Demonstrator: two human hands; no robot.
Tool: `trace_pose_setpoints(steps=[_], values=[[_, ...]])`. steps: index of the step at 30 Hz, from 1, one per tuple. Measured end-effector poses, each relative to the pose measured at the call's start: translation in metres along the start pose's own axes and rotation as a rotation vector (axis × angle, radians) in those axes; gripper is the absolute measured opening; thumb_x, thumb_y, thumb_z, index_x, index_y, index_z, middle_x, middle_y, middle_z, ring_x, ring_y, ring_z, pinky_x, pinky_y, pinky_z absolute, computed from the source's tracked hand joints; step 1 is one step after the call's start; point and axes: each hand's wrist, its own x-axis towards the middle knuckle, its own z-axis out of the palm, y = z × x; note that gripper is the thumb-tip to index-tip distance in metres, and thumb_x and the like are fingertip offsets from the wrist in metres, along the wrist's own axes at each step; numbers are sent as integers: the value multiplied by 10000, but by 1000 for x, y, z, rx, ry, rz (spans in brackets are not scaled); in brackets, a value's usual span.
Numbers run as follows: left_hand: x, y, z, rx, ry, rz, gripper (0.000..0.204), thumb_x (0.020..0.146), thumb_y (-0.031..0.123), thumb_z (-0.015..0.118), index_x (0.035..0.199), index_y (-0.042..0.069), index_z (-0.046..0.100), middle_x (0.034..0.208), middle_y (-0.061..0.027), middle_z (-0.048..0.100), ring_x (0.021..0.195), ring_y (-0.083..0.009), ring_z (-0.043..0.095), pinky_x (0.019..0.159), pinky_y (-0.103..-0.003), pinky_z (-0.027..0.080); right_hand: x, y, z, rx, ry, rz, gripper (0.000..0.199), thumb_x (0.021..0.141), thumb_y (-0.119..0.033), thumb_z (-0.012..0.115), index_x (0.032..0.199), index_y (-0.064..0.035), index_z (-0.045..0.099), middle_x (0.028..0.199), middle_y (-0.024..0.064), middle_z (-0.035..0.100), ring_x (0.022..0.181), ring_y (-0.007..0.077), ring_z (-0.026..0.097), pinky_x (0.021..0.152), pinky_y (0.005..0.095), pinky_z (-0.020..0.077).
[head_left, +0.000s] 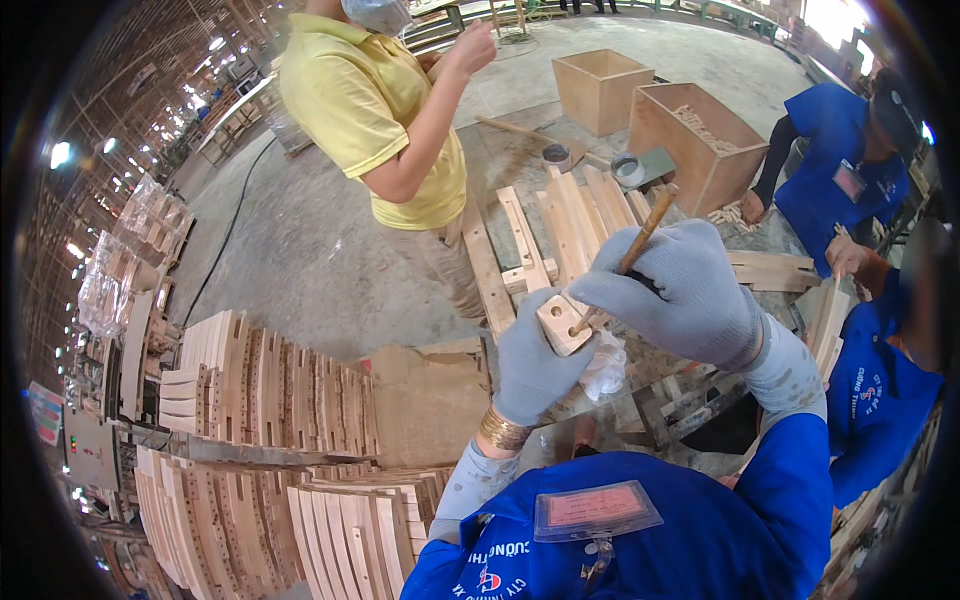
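Observation:
My left hand (535, 365), in a grey glove, is closed around a pale wooden piece (565, 328) whose end face has round holes. In my gloved right hand (690, 290) is a thin wooden stick (648, 232), gripped between thumb and fingers and slanting down to the left. Its lower tip meets the end face at one hole; how deep it goes I cannot tell. Just below the piece lies a crumpled white cloth or bag (605, 366). Several wooden parts (575, 225) lie on the work surface beyond my hands.
Two open cans (628, 172) (556, 156) stand past the parts. Behind them are two plywood boxes (690, 150) (600, 92), the nearer holding small wooden pieces. A person in yellow (375, 110) stands ahead; co-workers in blue (845, 160) are at right. Stacked slats (265, 385) fill the left.

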Motion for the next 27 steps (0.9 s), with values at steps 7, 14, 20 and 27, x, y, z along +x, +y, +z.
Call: trace_pose_setpoints(steps=[7, 14, 20, 27], values=[[1, 1, 2, 15, 17, 4, 544, 624, 189, 769, 1074, 42, 500, 863, -138, 632, 773, -255, 647, 654, -325, 512, 2, -5, -3, 102, -17, 171, 70, 756, -122, 624, 769, -58, 650, 695, 66, 617, 576, 215, 602, 502, 275, 441], [3, -2, 5, 10, 4, 6, 550, 627, 195, 772, 1074, 34, 495, 858, -139, 632, 767, -256, 648, 654, -321, 512, -2, 0, -5, 94, 11, 120, 68, 760, -112, 621, 749, -48, 638, 704, 69, 613, 579, 217, 600, 513, 284, 447], [3, -3, 4, 30, 8, 35, 542, 633, 194, 772, 1069, 29, 494, 857, -142, 626, 763, -252, 645, 653, -318, 508, 1, -3, -17, 221, -144, 283, 96, 765, -133, 639, 756, -38, 625, 712, 63, 609, 595, 222, 602, 528, 295, 453], [-1, 0, 4, 39, -7, 7, 543, 626, 186, 772, 1065, 30, 494, 851, -141, 620, 767, -262, 641, 655, -323, 506, 11, -3, -36, 219, -329, 199, 79, 749, -128, 662, 766, -75, 606, 675, 65, 604, 590, 241, 596, 526, 305, 455]])
